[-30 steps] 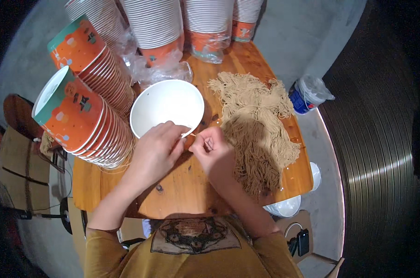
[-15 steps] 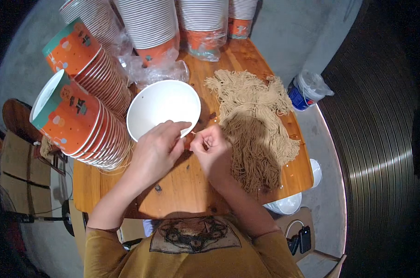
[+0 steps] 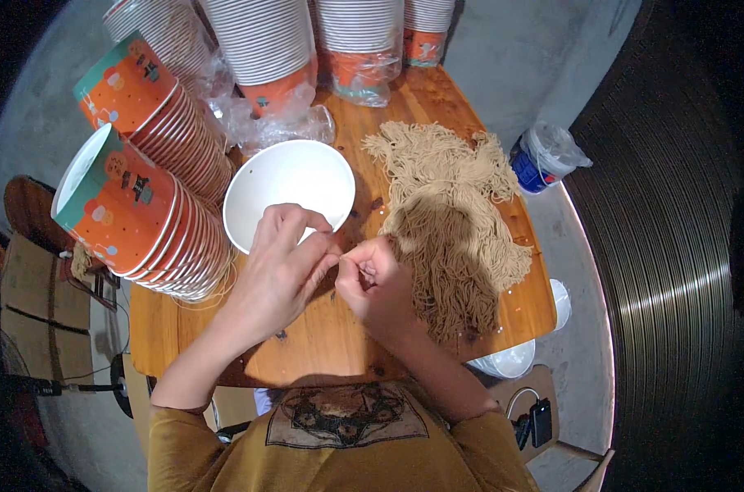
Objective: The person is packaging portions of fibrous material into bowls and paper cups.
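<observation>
A white paper bucket (image 3: 294,176) lies tipped in front of me, its pale open mouth facing up toward me. Over its near rim is my left hand (image 3: 288,266), index finger bent at the rim and thumb tip meeting my right fingers. Close beside it, my right hand (image 3: 376,279) is curled in a pinch. A thin pale strand just shows where the fingertips meet; most of it is hidden. Right of my hands lies a spread heap of beige yarn (image 3: 450,176), its nearer part darkened by shadow.
Nested orange and green paper buckets (image 3: 146,205) lean at the left, thin strings trailing from their lower end. Plastic-wrapped bucket stacks (image 3: 261,49) stand along the back. Crumpled clear plastic (image 3: 282,127) lies before them. A blue and white pail (image 3: 540,160) stands beyond the wooden table's (image 3: 314,353) right edge.
My left thumb has come across to my right fingertips, and both hands have drawn together slightly nearer to me. The bucket has barely shifted.
</observation>
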The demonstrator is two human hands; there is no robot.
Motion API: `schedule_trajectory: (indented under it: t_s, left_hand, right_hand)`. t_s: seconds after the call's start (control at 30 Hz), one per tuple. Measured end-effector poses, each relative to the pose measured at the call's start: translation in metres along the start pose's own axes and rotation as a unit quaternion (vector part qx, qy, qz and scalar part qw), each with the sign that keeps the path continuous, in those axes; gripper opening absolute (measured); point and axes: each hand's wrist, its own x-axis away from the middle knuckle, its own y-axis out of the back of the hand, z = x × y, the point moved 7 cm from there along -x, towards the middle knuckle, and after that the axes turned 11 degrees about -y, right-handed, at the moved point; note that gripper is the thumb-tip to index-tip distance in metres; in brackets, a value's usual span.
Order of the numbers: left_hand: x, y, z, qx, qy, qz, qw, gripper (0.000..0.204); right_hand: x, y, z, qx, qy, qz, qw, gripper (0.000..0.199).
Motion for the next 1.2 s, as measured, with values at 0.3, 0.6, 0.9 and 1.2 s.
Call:
schedule_trajectory:
  t_s: [0.3,0.6,0.9,1.2]
  left_hand:
    - [-0.001,0.004,0.000,-0.014,-0.033,0.013,0.999,0.013]
    - [0.010,-0.011,0.029,0.115,0.159,0.010,0.981,0.020]
    - [0.007,-0.012,0.024,0.072,0.132,0.042,0.988,0.030]
    - [0.005,-0.013,0.023,0.071,0.119,0.044,0.989,0.033]
  right_hand:
    - [-0.004,-0.007,-0.006,-0.130,-0.080,0.073,0.986,0.007]
    - [-0.020,-0.005,-0.030,-0.201,-0.088,-0.013,0.976,0.007]
    - [-0.024,-0.011,-0.034,-0.167,-0.015,-0.021,0.986,0.007]
    - [-0.025,-0.012,-0.031,-0.182,-0.021,-0.022,0.983,0.006]
